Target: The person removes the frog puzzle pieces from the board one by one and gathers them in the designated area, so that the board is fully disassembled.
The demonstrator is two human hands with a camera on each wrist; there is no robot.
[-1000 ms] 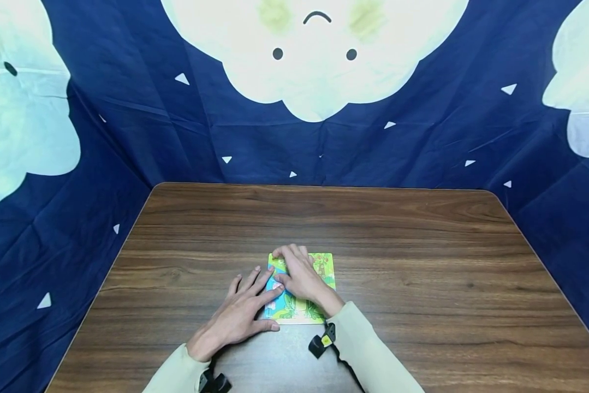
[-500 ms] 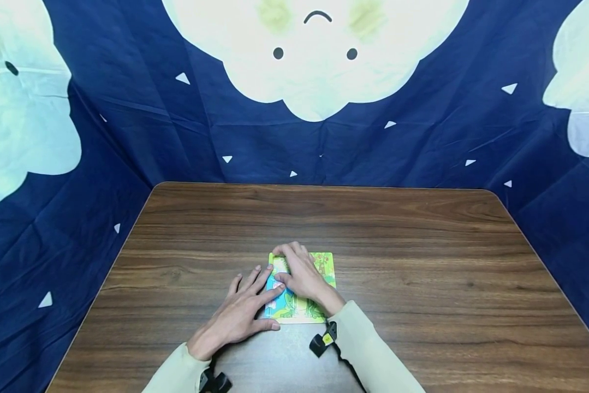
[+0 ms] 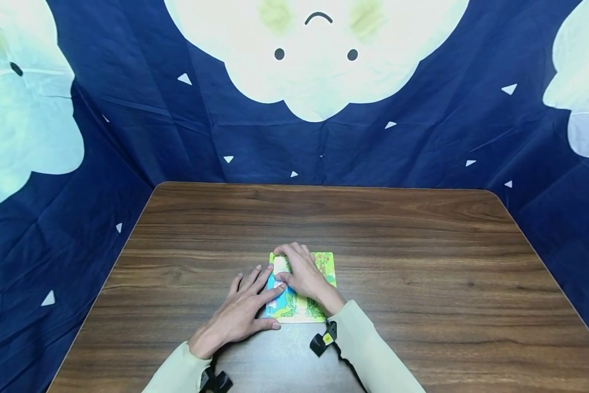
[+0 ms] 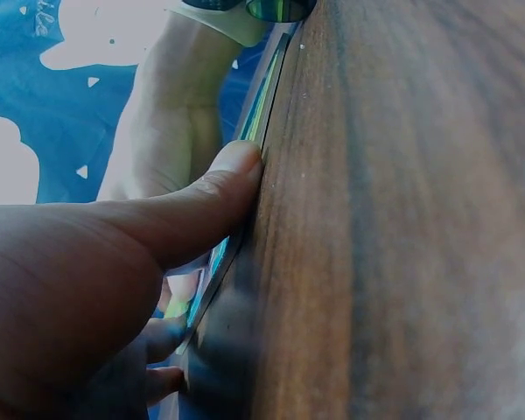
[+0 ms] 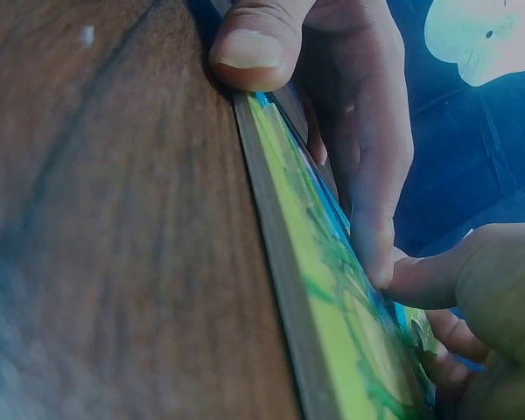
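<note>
In the head view, the brightly printed board (image 3: 301, 311), mostly green with blue at its left side, lay flat at the lower middle of the frame on the wood-grained tabletop (image 3: 422, 273). The left hand (image 3: 237, 316) reached in from the lower left, released and spread, its fingertips against the left side of the board and its thumb by the lower left corner. The right hand (image 3: 304, 278) came from the lower right and lay over the upper left part of the board, its fingers bent (whether they grasped a loose piece, I could not tell). Pale sleeves (image 3: 373, 349) ran off the bottom edge, and a navy cloth (image 3: 323, 147) with white clouds (the middle one upside down) filled the top. In the left wrist view, the left hand's thumb stretched from the lower left to the centre, its tip at the edge of the board, a thin slanting strip; the right arm showed behind it at upper left. In the right wrist view, the board slanted from upper middle to lower right, the left hand's thumb at its top end, and the left forefinger reached down to the right thumb, at lower right.
</note>
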